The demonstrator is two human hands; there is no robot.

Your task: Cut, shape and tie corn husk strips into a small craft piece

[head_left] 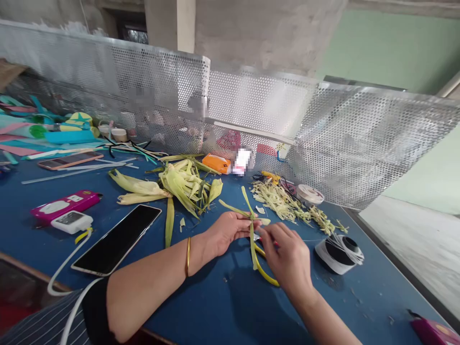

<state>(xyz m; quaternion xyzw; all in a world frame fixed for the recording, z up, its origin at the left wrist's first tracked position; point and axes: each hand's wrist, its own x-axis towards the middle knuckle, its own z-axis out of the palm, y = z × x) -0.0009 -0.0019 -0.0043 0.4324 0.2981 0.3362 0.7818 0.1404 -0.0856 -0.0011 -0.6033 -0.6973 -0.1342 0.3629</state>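
Observation:
Thin green corn husk strips (252, 235), crossed over one another, are pinched between the thumb and fingers of my left hand (228, 230). Close on the right, my right hand (287, 251) has its thumb and fingers pressed together beside the crossing. A fine thread runs from near that hand towards a black and white spool (339, 254); the fingers hide its end. Below the hands lies a tool with curved yellow handles (266, 275), its head partly covered. Beyond my left hand a heap of corn husks (185, 184) rests on the blue table (212, 306).
Shredded husk strips (276, 196) and a white tape roll (310, 194) lie at the back right. A dark-screened phone (118, 239) and a magenta box (66, 206) are on the left. An orange packet (216, 163) stands before the perforated metal screen (251, 100).

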